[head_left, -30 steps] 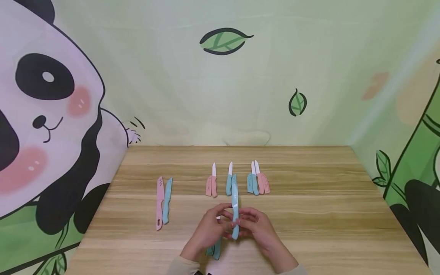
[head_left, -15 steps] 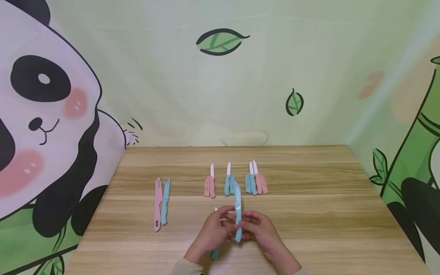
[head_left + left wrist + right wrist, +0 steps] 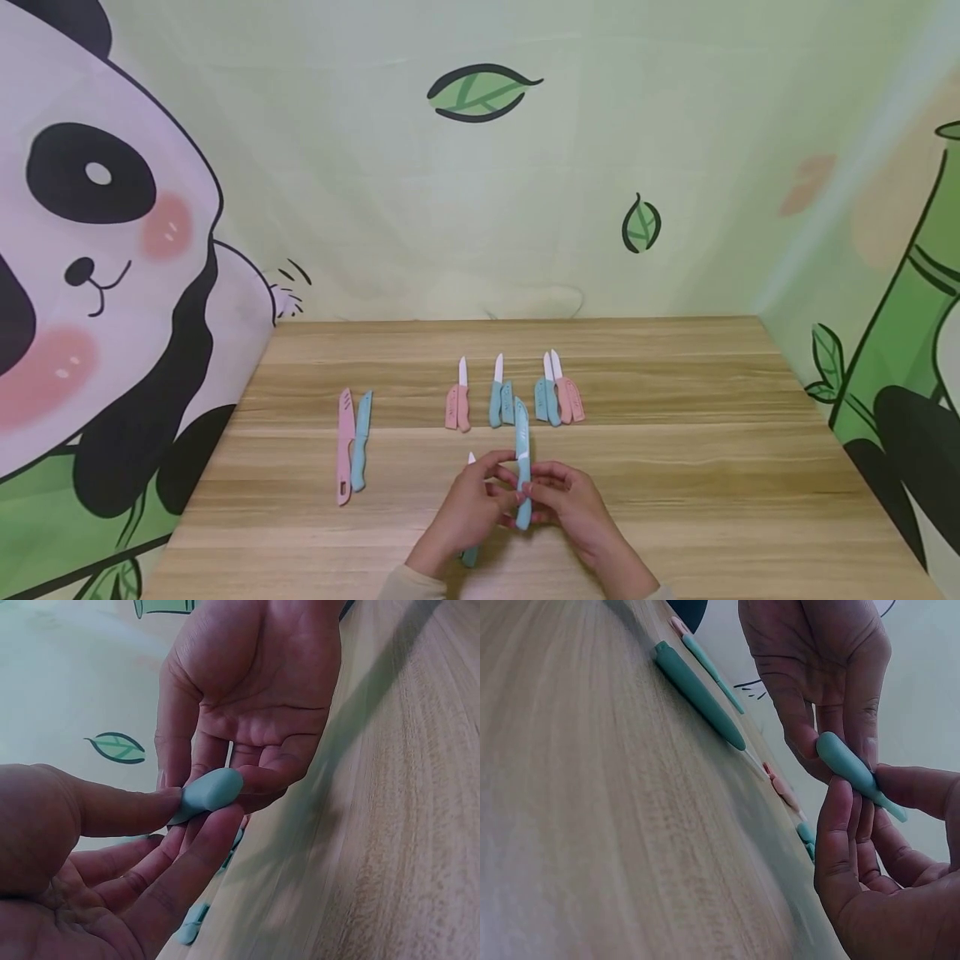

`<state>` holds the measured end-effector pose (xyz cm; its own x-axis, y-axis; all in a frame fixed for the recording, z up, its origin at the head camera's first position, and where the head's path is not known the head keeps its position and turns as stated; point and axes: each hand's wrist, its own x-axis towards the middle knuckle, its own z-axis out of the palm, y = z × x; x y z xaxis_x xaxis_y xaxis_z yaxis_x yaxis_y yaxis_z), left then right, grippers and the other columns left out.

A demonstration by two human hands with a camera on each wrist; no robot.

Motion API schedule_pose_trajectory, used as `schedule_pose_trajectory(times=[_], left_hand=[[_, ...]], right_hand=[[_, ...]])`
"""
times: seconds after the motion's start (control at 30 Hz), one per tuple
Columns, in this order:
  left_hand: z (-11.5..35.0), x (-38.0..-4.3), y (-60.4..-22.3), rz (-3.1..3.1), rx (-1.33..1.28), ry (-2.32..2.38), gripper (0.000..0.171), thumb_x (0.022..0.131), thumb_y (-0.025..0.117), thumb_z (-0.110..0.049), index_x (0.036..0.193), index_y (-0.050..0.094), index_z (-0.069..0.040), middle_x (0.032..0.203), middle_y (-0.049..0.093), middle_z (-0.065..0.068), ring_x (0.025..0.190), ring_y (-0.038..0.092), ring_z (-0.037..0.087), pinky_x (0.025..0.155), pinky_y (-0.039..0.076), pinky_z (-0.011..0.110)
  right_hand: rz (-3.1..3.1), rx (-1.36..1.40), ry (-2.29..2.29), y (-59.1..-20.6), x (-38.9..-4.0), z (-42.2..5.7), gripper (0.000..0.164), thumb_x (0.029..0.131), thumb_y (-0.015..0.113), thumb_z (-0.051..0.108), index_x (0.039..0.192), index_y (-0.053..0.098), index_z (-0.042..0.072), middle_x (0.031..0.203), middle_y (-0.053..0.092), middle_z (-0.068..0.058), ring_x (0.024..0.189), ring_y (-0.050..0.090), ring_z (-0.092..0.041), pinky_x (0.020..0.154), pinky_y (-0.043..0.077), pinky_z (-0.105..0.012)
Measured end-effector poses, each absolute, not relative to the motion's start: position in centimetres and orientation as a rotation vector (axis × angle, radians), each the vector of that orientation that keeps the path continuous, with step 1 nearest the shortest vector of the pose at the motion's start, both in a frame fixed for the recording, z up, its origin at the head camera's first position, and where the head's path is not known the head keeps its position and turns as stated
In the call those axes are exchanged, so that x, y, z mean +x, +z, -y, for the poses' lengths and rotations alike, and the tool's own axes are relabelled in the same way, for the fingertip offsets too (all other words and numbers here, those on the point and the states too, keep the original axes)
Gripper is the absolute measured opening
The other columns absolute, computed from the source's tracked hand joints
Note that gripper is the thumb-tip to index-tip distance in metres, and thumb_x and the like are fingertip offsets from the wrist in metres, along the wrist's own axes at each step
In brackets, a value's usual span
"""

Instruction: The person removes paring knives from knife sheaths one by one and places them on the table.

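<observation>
A light blue knife [image 3: 522,429] with a matching sheath over its blade stands nearly upright between both hands, above the table. A thin white strip shows between sheath and handle. My left hand [image 3: 468,507] pinches the handle from the left, and my right hand [image 3: 581,504] pinches it from the right. In the left wrist view, the rounded handle end [image 3: 214,790] sits between the fingertips of both hands. The right wrist view also shows the handle [image 3: 845,763] pinched by both. Below my left wrist lies another blue-handled knife [image 3: 470,556] with a white blade, partly hidden.
On the wooden table [image 3: 712,500], a pink sheathed knife [image 3: 345,446] and a blue sheathed knife [image 3: 362,442] lie at left. Farther back are a pink knife [image 3: 463,404], a blue knife [image 3: 497,400] and a blue-and-pink pair [image 3: 558,400], with sheaths beside them.
Both hands and the held knife have shifted slightly right and nearer to me, both still pinching it. The view has moved a little. The knives on the table lie as before.
</observation>
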<state>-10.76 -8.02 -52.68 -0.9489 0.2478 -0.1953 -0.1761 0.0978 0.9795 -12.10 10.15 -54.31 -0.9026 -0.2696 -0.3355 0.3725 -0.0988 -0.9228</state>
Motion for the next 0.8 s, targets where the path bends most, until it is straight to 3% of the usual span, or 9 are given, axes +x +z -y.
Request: schedule_pose_trajectory(times=[0.8], left_hand=[[8.2, -10.73, -52.76, -2.08, 0.093, 1.888, 0.052, 0.093, 0.069, 0.005, 0.142, 0.055, -0.002, 0.108, 0.063, 0.014, 0.088, 0.069, 0.019, 0.071, 0.066, 0.04]], right_hand=[[-1.784, 0.103, -2.036, -54.53, -11.89, -10.1, 0.04, 0.092, 0.073, 0.008, 0.126, 0.06, -0.01, 0.098, 0.068, -0.003, 0.087, 0.068, -0.015, 0.075, 0.062, -0.031]])
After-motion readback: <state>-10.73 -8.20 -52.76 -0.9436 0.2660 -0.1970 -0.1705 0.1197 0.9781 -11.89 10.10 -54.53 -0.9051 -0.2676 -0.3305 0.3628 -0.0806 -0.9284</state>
